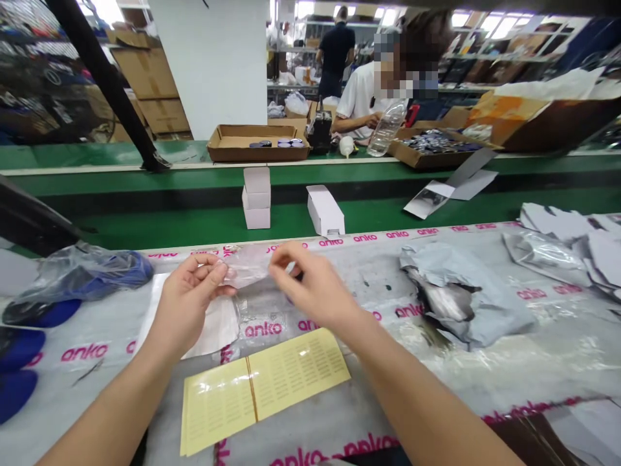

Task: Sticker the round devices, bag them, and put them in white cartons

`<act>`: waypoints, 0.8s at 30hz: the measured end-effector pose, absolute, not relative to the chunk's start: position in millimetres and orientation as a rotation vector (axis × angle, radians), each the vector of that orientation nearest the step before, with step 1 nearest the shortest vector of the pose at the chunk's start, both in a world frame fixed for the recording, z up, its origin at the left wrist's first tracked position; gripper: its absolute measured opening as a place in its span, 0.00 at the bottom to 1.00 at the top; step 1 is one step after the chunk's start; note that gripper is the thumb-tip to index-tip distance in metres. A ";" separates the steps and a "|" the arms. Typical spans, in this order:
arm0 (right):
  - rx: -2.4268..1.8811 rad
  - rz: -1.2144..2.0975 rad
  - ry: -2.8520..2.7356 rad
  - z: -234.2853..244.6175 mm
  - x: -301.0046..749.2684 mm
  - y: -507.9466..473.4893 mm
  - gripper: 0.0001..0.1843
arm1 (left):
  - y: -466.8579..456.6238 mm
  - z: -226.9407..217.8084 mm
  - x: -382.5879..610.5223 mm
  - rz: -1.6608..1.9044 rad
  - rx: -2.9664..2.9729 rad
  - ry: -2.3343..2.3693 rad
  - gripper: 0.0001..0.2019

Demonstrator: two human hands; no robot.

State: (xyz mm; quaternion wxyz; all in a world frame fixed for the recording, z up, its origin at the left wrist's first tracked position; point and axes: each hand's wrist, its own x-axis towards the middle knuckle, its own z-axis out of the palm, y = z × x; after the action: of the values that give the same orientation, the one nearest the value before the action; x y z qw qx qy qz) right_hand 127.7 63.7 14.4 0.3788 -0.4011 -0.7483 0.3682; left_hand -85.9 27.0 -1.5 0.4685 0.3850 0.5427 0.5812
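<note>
A small clear plastic bag (248,266) is stretched between my hands above the table. My left hand (187,301) pinches one end of it between thumb and fingers. At the other end, my right hand (315,285) has its thumb and forefinger closed on the bag's edge. Beneath my left hand lies a white sheet or packet (218,330), partly covered by the hand. Nearer to me, a stack of yellow printed label sheets (291,369) is bound with a brown band.
White cartons (257,217) (326,210) stand on the green conveyor (204,213). A torn grey plastic bag (485,298) lies right. At left are blue items in clear plastic (107,275) and dark blue rounded pieces (19,382). Across, a person (361,97) works beside a parts box (417,155).
</note>
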 end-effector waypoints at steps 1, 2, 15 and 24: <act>-1.068 0.885 -1.926 16.8 138.4 67.5 0.03 | 26.9 -1.8 -86.0 1.434 0.946 1.325 0.22; -1.117 0.842 -1.954 17.6 149.3 70.7 0.09 | 26.5 -2.3 -86.0 1.438 0.971 1.329 0.22; -1.072 1.350 -1.712 8.0 176.2 55.1 0.28 | 21.7 -8.2 -74.7 1.235 1.263 1.430 0.08; -0.935 1.919 -1.436 16.4 146.7 26.3 0.33 | 13.5 -12.3 -64.2 1.261 1.253 1.409 0.11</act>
State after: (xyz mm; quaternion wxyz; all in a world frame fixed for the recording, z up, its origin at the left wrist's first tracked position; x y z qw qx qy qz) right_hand 146.7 26.3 16.4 0.2805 -0.3488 -0.5356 0.7161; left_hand -64.2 13.5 -12.3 0.4230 0.5006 0.5627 0.5038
